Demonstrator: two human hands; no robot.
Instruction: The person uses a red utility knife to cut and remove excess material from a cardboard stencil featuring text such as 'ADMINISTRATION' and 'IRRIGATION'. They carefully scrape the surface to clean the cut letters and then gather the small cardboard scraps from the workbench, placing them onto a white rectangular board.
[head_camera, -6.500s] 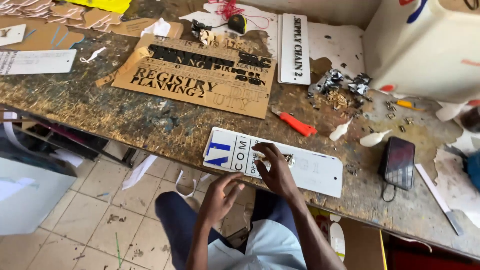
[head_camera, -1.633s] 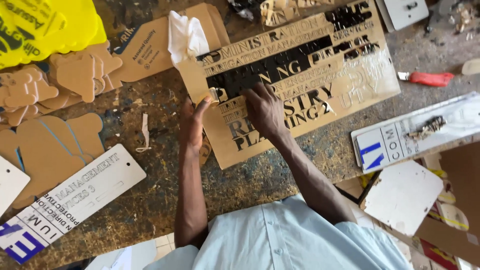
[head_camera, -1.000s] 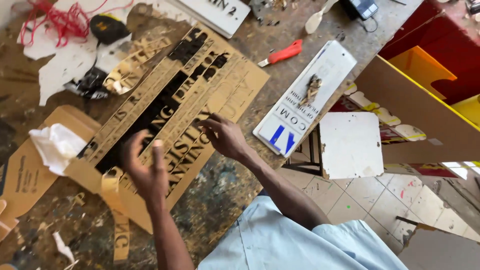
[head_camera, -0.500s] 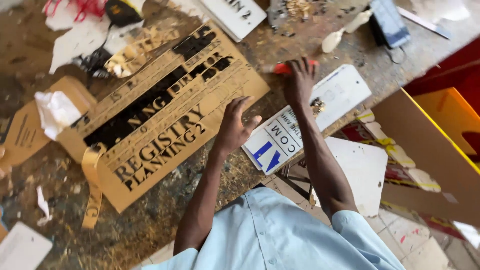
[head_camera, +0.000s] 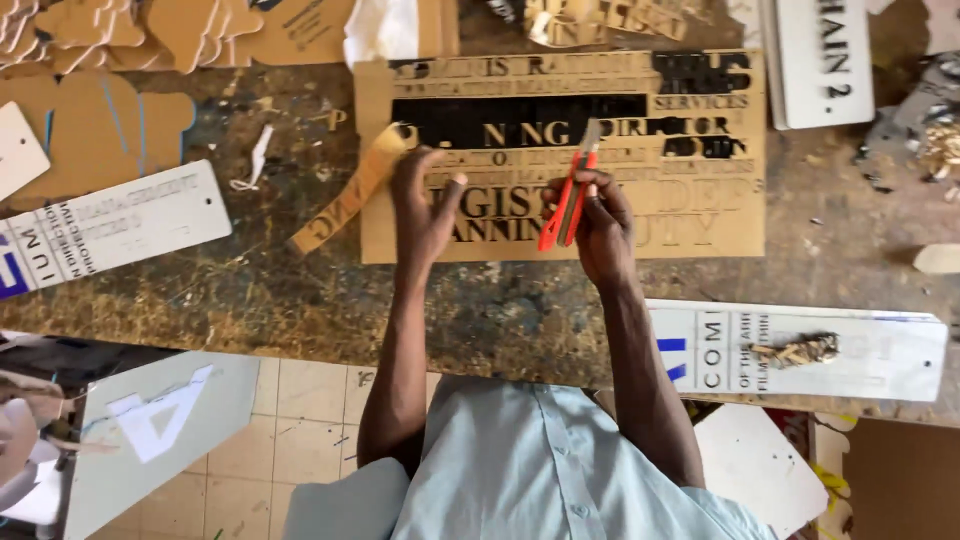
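1. Your right hand (head_camera: 598, 212) is pinched round a red utility knife (head_camera: 563, 200), fingers closed on its handle above the brown stencil board (head_camera: 700, 220).
2. The knife's long axis runs nearly upright in the view, leaning a little right; its blade tip points away from you toward the black band of cut lettering, its butt toward your chest.
3. Your left hand (head_camera: 425, 205) lies flat on the board's left part, fingers spread, holding nothing.
4. The board lies flat with its long axis left to right. Its near edge sits well back from the near edge of the surface (head_camera: 300, 300), with a bare strip of scarred top between them.
5. A loose strip of cut brown card (head_camera: 350, 190) slants off the board's left edge, touching your left fingers.
6. A white sign plate (head_camera: 120, 225) lies to your left, well apart from the board.
7. A second white plate (head_camera: 860, 350) lies along the near edge at your right, just beside your right forearm, with a small clump of scraps on it.
8. A third white plate (head_camera: 825, 60) touches the board's far right corner.
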